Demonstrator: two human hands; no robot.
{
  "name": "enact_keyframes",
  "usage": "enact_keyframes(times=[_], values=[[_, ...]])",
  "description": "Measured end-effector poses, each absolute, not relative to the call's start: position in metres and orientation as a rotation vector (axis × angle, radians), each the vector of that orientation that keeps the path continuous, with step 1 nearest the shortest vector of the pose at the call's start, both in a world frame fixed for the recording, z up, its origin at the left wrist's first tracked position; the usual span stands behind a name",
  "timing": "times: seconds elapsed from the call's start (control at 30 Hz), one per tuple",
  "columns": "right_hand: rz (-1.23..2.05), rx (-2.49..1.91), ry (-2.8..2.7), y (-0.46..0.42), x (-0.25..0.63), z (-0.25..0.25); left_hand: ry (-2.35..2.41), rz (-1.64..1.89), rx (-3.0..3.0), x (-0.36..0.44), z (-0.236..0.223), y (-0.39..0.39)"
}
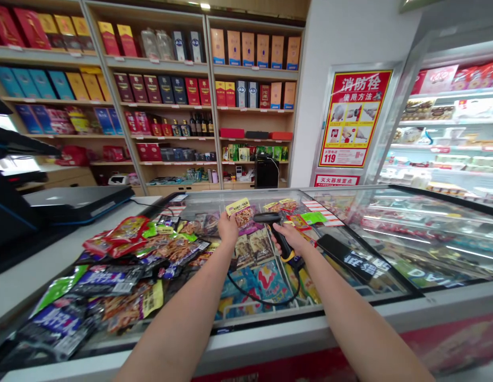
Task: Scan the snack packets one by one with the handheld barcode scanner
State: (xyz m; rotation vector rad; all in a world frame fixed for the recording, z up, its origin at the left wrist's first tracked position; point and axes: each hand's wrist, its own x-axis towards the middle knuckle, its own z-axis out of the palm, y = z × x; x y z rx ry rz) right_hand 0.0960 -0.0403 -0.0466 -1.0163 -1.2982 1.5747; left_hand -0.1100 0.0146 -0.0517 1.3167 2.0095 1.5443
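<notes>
My left hand is closed on the left edge of a snack packet with a yellow top and a clear window showing brown pieces. In my right hand is a black and yellow barcode scanner, gripped by its handle. Its head points left toward the packet, a short gap apart. A black cable loops from the scanner over the freezer's glass top. Left of my left forearm lies a heap of snack packets. Beyond the scanner are a few more packets.
A dark phone-like slab lies on the glass to the right. At left, a flat black device stands on a white counter. Shelves of boxed goods line the back wall; a lit display fridge is at right.
</notes>
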Motion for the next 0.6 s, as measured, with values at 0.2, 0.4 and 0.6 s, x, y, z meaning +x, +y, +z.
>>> enact_keyframes(times=[0.2,0.4,0.6], values=[[1.556,-1.021,-1.304,-0.0420,0.0976,-0.0441,2.113,1.466,1.390,-0.1064,-0.0428,0.0029],[1.561,-1.032,-1.301,-0.0440,0.0964,-0.0425,2.139,1.456,1.366,-0.1075,-0.0443,0.0040],[1.572,-1.035,-1.303,-0.0435,0.0949,-0.0448,2.154,1.458,1.357,-0.1082,-0.0437,0.0043]])
